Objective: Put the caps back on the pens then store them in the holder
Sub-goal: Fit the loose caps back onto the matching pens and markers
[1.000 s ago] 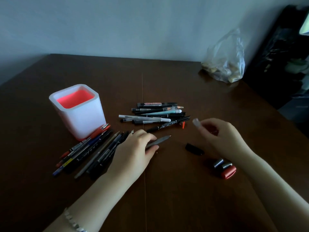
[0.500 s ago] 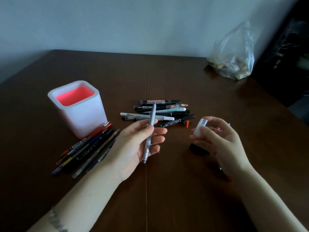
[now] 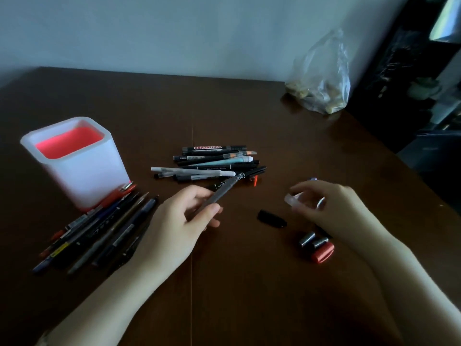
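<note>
The left hand (image 3: 183,222) pinches one slim grey pen (image 3: 222,192); the right hand (image 3: 331,208) grips one small clear plastic cap (image 3: 292,199). Between them lies one black cap (image 3: 272,219); three stubby cylindrical caps (image 3: 317,245) sit beside the right wrist. One square translucent holder (image 3: 82,171) stands left of the left hand.

bare table (image 3: 224,283) near, pen pile (image 3: 212,162) and caps (image 3: 316,244) flanking holder (image 3: 74,161)

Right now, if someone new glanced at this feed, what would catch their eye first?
Probably the white holder with its glowing red inside, standing at the table's left. Next, the two hands at centre: the left hand holds a grey pen angled toward the right hand, which pinches a clear cap. Loose pens lie in two piles, and caps lie near the right wrist.
</note>
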`<action>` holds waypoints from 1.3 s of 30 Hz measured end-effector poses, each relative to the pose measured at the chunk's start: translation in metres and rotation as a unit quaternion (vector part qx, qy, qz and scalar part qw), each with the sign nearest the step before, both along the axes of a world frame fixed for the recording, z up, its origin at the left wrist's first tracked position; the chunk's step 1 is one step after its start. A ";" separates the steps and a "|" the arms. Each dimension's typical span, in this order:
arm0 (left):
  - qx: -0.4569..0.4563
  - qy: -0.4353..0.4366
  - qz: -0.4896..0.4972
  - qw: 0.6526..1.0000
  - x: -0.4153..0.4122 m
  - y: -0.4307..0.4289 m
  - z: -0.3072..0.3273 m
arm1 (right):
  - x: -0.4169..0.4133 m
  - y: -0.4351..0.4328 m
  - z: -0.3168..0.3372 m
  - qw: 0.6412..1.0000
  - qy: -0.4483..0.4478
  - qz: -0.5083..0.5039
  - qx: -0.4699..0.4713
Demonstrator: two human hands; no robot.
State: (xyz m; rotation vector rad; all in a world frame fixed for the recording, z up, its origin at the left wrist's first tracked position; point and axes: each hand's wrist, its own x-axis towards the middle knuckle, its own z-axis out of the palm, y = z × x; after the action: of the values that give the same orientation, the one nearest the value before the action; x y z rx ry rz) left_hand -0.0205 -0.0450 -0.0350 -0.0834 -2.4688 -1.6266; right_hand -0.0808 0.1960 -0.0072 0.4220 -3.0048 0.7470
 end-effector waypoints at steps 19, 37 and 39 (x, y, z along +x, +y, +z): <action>-0.128 0.061 0.005 0.990 0.006 0.003 -0.001 | 0.028 0.019 0.005 0.976 -0.043 0.142 0.158; -0.035 -0.023 0.025 0.999 0.000 -0.003 -0.001 | 0.015 -0.025 -0.016 0.963 0.021 0.082 0.257; -0.028 -0.030 0.025 0.999 -0.001 -0.003 -0.001 | 0.013 -0.026 -0.020 0.963 0.024 0.069 0.259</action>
State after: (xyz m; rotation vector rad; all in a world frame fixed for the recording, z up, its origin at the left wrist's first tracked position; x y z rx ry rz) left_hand -0.0210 -0.0476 -0.0362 0.0199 -2.5403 -1.5621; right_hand -0.0678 0.1699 -0.0269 0.6487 -3.1150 -0.0679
